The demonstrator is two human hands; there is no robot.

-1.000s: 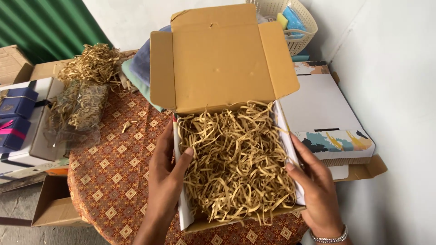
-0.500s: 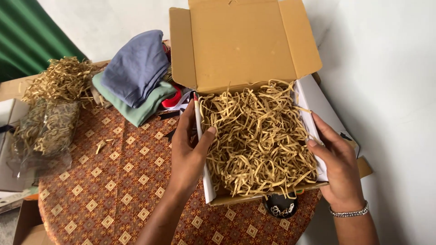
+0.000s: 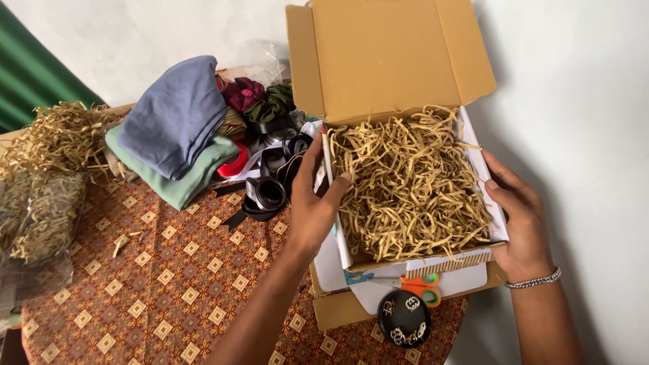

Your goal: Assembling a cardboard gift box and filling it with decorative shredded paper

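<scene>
An open cardboard box (image 3: 392, 61) with its lid flap up is filled with tan shredded paper (image 3: 409, 182). My left hand (image 3: 314, 203) grips the box's left wall, thumb over the rim into the shreds. My right hand (image 3: 520, 220), with a silver bracelet at the wrist, holds the right wall. The box is held above a flat white box (image 3: 405, 290) that carries orange-handled scissors (image 3: 416, 280).
Folded blue and green cloths (image 3: 176, 128), rolls of black ribbon (image 3: 267, 192), red tape and fabric scrunchies (image 3: 260, 98) lie on the patterned tablecloth (image 3: 169, 284). A heap of shredded paper (image 3: 54, 142) and a clear bag of it sit at left. A round black dish (image 3: 404, 318) with small metal pieces is near the front.
The box, held in both hands, has shifted right and toward the wall. The view has moved, so the scissors, white box and black dish below now show.
</scene>
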